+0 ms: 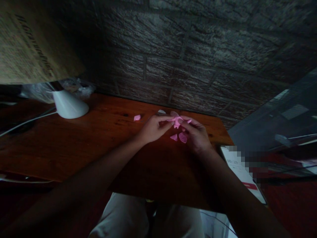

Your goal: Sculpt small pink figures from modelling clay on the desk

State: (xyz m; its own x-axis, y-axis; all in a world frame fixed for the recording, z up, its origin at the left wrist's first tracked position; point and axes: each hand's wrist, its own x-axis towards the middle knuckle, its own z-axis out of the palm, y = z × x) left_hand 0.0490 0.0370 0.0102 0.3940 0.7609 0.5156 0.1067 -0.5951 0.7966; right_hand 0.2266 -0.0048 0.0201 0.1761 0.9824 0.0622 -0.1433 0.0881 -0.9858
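Note:
Both my hands meet over the back part of the wooden table. Between them is a small bright pink piece (177,121) with an uneven, lobed outline; its material is hard to tell. My left hand (155,128) pinches its left side between thumb and fingers. My right hand (196,134) grips its right side, fingers curled behind. Just below the hands lie a pink triangular piece (174,137) and a rounded pink piece (182,138). Behind them rests another rounded pink piece (174,113), beside a pale flat piece (161,112). A pink lump (137,117) sits farther left.
A lamp with a white cone base (70,105) and a printed paper-like shade (34,46) stands at left, its white cable (29,123) trailing. Clear plastic wrapping (37,92) lies behind it. A stone-patterned wall (158,56) bounds the table (94,135). A lit tablet-like screen (239,168) is at right.

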